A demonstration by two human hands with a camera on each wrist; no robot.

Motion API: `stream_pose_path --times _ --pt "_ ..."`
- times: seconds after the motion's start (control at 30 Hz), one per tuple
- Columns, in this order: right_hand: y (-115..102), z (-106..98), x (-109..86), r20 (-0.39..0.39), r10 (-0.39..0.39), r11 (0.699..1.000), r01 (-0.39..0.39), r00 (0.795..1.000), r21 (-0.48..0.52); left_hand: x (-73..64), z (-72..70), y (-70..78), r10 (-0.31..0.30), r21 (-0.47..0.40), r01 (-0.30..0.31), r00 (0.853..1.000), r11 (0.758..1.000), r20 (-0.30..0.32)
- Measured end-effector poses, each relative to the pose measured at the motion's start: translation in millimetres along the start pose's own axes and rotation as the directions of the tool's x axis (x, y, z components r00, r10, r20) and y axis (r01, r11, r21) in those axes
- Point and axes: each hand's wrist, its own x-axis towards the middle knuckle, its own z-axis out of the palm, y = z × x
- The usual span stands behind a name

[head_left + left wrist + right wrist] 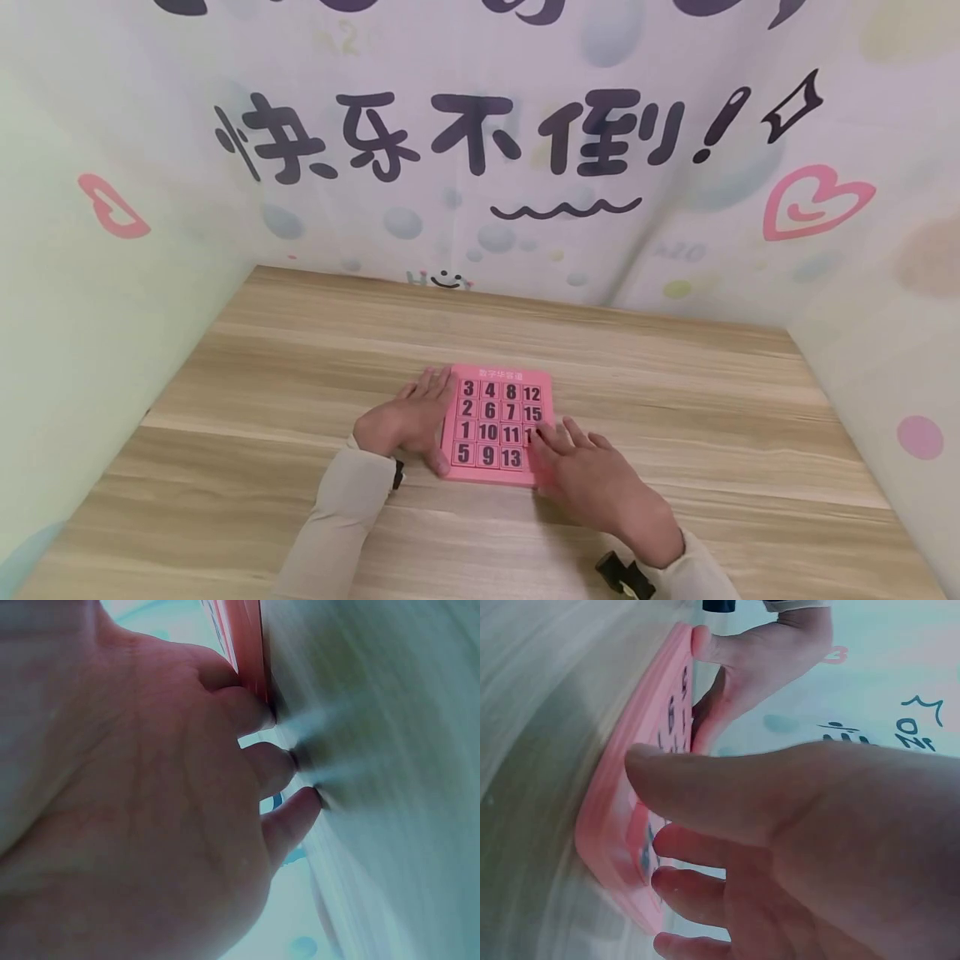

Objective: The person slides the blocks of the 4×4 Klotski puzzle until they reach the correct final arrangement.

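A pink sliding number puzzle point(498, 476) lies flat on the wooden table, its black-numbered tiles facing up. My left hand point(408, 421) rests along its left side, thumb at the near left corner. In the left wrist view, the left fingertips point(279, 769) reach down to the tabletop beside the pink frame. My right hand point(592, 479) lies over the near right part, fingertips on the tiles at the right column. The right thumb point(697, 784) extends over the near rim in the right wrist view. My right fingers partly hide the third row's last tile and the bottom right corner.
The wood-grain table point(300, 333) stretches around the puzzle. Behind it hangs a white printed cloth point(420, 233) with dark lettering, hearts and dots, and pale walls point(97, 333) flank both sides. A black strap point(626, 575) sits at the right wrist.
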Motion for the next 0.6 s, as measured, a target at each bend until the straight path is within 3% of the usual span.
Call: stream_pose_path --times 0.23,0.6 --pt "-0.4 3.2 1.5 0.027 0.030 0.999 -0.031 0.999 0.027 -1.3 -0.2 0.6 0.001 -0.007 -0.001 1.000 1.000 0.001" --pt "-1.0 3.1 0.8 0.009 0.003 1.000 -0.003 1.000 0.027 0.8 -0.3 0.2 -0.007 -0.006 0.007 1.000 1.000 0.006"
